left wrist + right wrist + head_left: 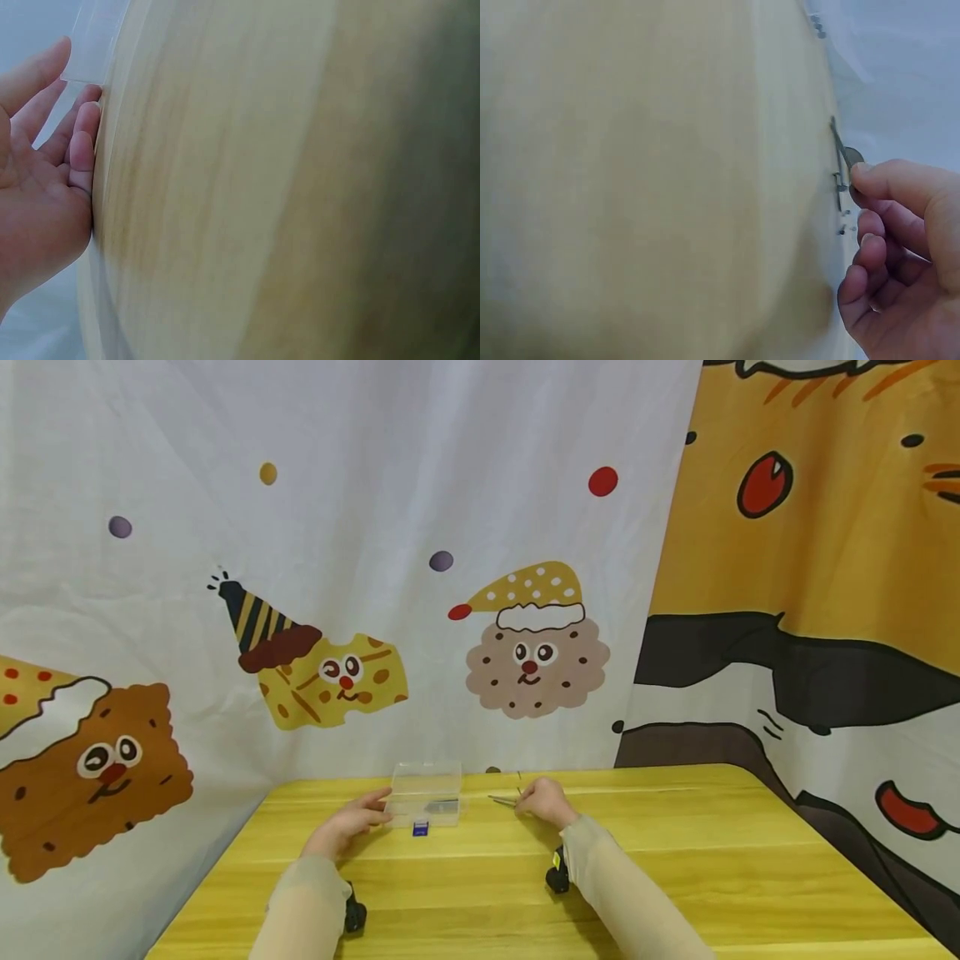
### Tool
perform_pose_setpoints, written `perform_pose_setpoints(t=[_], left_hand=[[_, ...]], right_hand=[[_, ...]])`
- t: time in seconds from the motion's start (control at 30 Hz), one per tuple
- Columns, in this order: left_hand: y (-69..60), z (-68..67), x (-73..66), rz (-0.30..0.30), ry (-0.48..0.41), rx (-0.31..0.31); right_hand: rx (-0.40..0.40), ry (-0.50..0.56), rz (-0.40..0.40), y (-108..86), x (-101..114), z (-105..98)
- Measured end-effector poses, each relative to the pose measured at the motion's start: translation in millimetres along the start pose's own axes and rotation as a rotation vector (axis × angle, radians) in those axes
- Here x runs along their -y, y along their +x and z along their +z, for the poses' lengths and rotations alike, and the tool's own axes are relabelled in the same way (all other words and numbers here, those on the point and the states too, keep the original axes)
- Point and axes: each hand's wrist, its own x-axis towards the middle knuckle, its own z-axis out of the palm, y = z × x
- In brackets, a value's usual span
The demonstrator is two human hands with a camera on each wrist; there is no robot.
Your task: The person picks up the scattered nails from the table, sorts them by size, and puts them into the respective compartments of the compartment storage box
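Observation:
A clear plastic box (402, 810) stands at the back of the table, its see-through lid (427, 774) raised behind it and a blue piece (421, 829) at its front. Something greyish lies in the box, too small to identify. My left hand (350, 821) touches the box's left side with loosely extended fingers; in the left wrist view the thumb (46, 69) is raised by the box corner. Right of the box, my right hand (547, 803) pinches slim metal tweezers (502, 800) between thumb and forefinger, tips pointing left.
Several small, dark, screw-like pieces (842, 229) lie on the table near the right hand, blurred. The yellow wood-grain table (480, 893) ends at a cartoon-printed curtain (360, 485) behind the box.

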Motion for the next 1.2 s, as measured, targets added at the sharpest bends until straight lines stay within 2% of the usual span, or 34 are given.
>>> perform_pose_setpoints(t=[0.37, 0.6, 1.03, 1.2], left_hand=[[-2.8, -0.3, 0.5, 0.009, -0.003, -0.020], [-2.7, 0.3, -0.3, 0.002, -0.014, -0.025], [-5.7, 1.7, -4.0, -0.006, -0.002, -0.026], [-5.6, 2.4, -3.7, 0.003, 0.006, -0.030]], right_hand=[[0.065, 0.104, 0.004, 6.0, 12, -25], [0.070, 0.129, 0.032, 15.0, 23, -36], [0.123, 0.156, 0.012, 26.1, 46, -37], [0.138, 0.160, -0.024, 28.8, 57, -32]])
